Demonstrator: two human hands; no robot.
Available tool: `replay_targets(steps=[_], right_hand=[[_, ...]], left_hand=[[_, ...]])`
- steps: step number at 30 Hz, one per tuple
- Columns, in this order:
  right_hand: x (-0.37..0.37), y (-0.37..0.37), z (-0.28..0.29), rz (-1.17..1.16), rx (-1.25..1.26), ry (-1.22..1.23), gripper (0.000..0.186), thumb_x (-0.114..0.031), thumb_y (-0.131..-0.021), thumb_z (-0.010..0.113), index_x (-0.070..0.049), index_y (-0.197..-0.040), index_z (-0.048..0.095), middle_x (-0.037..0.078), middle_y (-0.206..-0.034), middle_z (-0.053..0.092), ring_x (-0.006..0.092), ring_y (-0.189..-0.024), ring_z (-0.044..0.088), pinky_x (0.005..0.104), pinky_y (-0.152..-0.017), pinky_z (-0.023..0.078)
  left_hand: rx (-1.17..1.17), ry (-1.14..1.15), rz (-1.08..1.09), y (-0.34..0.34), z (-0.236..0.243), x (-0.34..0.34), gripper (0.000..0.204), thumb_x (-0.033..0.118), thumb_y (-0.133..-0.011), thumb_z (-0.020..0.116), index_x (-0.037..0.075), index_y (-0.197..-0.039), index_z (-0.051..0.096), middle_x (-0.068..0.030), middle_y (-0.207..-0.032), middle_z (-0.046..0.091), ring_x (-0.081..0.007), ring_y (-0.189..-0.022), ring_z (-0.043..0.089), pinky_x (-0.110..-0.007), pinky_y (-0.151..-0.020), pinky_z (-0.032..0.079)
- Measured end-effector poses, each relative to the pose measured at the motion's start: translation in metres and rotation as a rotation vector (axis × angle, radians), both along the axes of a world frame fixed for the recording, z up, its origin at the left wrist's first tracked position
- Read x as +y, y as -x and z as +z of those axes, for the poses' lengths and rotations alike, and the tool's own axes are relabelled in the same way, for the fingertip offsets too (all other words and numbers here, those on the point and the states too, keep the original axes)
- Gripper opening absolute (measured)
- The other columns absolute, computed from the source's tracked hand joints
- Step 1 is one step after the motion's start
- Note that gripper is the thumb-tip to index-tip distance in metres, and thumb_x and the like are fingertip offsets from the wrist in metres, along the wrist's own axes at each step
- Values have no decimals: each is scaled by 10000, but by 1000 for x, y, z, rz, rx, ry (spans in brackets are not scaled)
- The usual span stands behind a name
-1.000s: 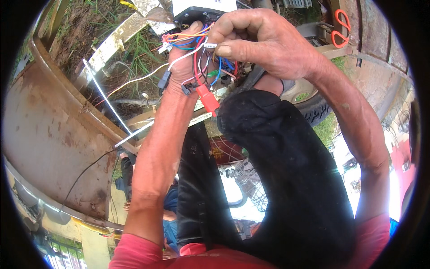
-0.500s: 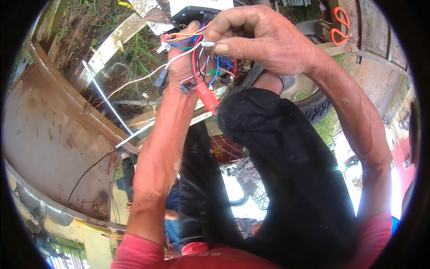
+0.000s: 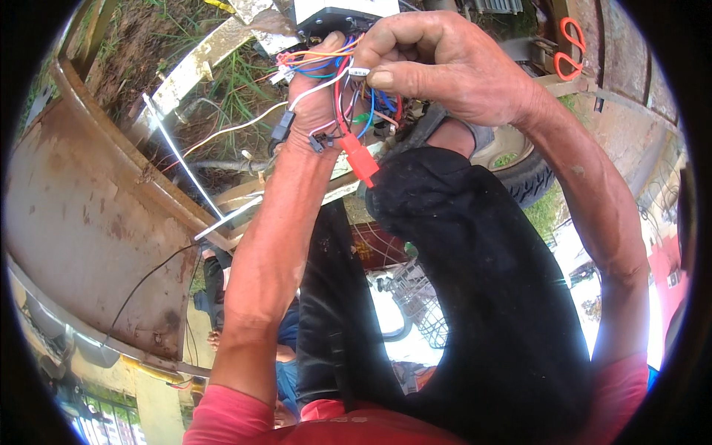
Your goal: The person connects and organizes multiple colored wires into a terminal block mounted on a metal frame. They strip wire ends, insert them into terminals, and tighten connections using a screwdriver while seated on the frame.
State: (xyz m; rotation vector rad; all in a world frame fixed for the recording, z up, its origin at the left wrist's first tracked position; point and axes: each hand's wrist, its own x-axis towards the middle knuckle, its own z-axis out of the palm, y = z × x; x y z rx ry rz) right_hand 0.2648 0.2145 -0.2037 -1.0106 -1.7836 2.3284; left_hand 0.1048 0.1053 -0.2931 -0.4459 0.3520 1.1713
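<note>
Many-coloured wires (image 3: 320, 53) run out of a black and white box (image 3: 347, 11) at the top of the view. My left hand (image 3: 310, 104) is closed round the bundle just below the box, its thumb upright against it; its other fingers are mostly hidden. Between the thumb and forefinger of my right hand (image 3: 452, 70) is a small white wire tag (image 3: 358, 73), pinched at its end. A red connector (image 3: 360, 159) dangles on red and black leads beside my left wrist. Dark small plugs (image 3: 283, 124) hang on other wires there.
A rusty metal panel (image 3: 96, 245) curves along the left, with a thin white rod (image 3: 182, 156) near it. A tyre (image 3: 530, 185) lies beyond my right knee. Orange-handled scissors (image 3: 569, 48) hang at the upper right. Another person's blue clothing (image 3: 286, 371) shows lower left.
The box, the wires and both hands sit slightly farther right in view. The red connector has swung a little to the right. Both grips look the same.
</note>
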Motion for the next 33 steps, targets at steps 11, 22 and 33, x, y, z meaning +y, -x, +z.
replay_targets(steps=[11,22,33], right_hand=[[1,5,16,-318,-180,409,157,-118,-990,659,-6,-1102,667,29,-997,705,81,-892,635,260,-787,533],[5,-36,2,-387,-62,240,271,-236,-1014,637,-10,-1158,677,4,-951,680,60,-830,600,230,-753,493],[3,-43,2,-436,-27,343,223,-212,-1040,622,-32,-1171,636,-1,-1004,668,44,-770,533,190,-695,453]], left_hand=[[36,-36,39,1,-11,1,408,350,-1050,515,-13,-1201,626,-143,-1128,705,-249,-1055,691,-403,-945,571],[421,-81,-125,0,10,25,401,314,-1041,548,17,-1310,575,-165,-1195,682,-278,-1097,677,-430,-961,565],[691,-9,-270,1,34,32,400,273,-1028,540,70,-1370,502,-139,-1248,643,-267,-1134,638,-422,-966,545]])
